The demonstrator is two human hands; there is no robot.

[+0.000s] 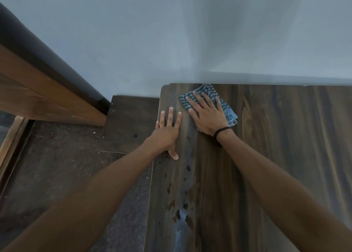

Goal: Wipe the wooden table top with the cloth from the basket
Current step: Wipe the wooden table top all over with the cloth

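Wooden table top (276, 156) bears two flat hands: right hand (206, 116) pressing one striped cloth (208, 89), left hand (167, 131) beside.

Head camera looks steeply down, close, onto the table (285, 118) corner.

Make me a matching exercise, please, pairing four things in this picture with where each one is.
Things:
1 left hand
2 right hand
3 cloth
4 wrist band

Places:
a pressed flat on the cloth
b flat on the bare table, by its left edge
c near the table's far left corner, under a hand
d round the right wrist

Pairs: 1-b, 2-a, 3-c, 4-d.
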